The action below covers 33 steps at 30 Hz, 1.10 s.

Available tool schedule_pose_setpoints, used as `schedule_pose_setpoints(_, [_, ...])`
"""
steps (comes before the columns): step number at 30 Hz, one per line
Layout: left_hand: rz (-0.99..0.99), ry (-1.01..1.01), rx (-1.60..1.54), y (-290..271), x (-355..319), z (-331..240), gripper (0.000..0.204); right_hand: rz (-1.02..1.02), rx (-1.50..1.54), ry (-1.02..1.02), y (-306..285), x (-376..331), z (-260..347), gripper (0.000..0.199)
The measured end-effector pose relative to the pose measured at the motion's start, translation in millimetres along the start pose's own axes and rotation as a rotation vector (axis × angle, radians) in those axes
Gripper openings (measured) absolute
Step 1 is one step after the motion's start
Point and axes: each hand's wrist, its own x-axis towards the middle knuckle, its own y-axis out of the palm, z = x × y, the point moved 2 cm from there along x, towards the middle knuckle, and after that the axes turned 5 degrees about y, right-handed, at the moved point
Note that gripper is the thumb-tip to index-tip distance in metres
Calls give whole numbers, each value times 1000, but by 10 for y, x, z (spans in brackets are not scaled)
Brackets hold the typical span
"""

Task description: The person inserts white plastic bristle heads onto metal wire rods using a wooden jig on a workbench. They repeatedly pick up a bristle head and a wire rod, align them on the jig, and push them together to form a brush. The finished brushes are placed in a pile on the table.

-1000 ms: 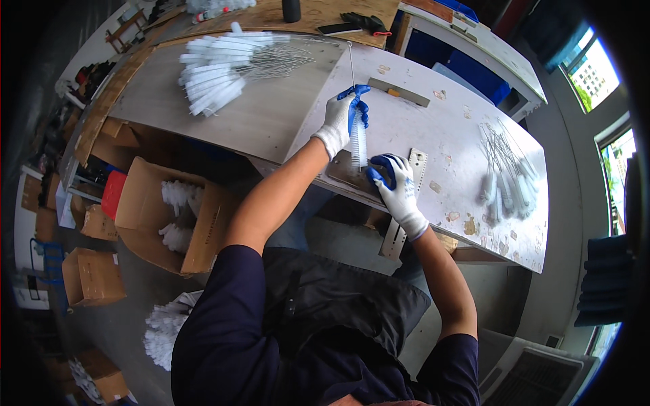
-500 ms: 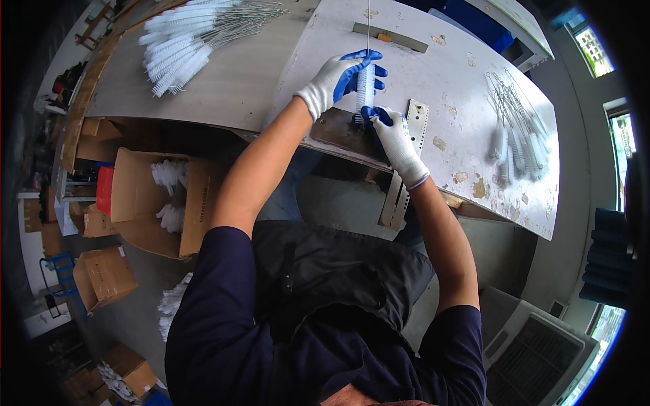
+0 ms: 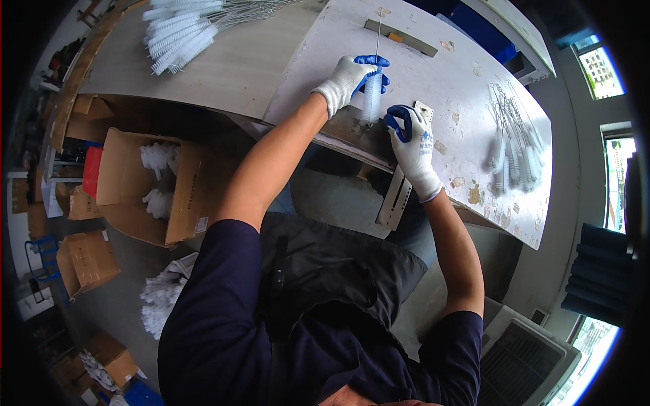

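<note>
Near the table's front edge, my left hand, in a white glove with blue coated fingers, is wrapped round a bottle brush. The brush has pale white-blue bristles and stands with its thin wire stem pointing away from me. Its near end lies over a dark metal plate at the table edge. To the right, apart from the brush, my gloved right hand has thumb and forefinger curled together in a pinch. Whatever may be between those fingertips is too small to make out. A perforated metal strip shows just behind this hand.
Finished-looking brushes lie in a pile at far left and another bunch at right. A flat metal bar crosses the table's far part. An open carton holding white brushes stands below the table on the left.
My right hand has let go of the brush's near end and moved right. My left hand still grips the brush. The view has shifted slightly.
</note>
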Motion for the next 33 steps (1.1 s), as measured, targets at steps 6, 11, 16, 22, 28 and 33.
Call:
schedule_pose_setpoints(6, [83, -33, -16, 45, 48, 59, 29, 64, -204, -256, -201, -11, 23, 50])
schedule_pose_setpoints(11, [106, -46, 4, 62, 55, 39, 30, 186, -306, -441, -231, 68, 184, 60])
schedule_pose_setpoints(16, [48, -94, 110, 115, 62, 0, 27, 316, -492, -601, -136, 279, 228, 64])
schedule_pose_setpoints(22, [37, -69, 246, 177, 168, 60, 24, 443, -620, -704, -34, 468, 185, 35])
schedule_pose_setpoints(28, [129, -9, 509, 519, 210, 126, 20, 440, -583, -723, 80, 400, 90, 31])
schedule_pose_setpoints(33, [140, 46, 516, 542, 130, 68, 26, 488, -636, -529, 111, 334, 344, 25])
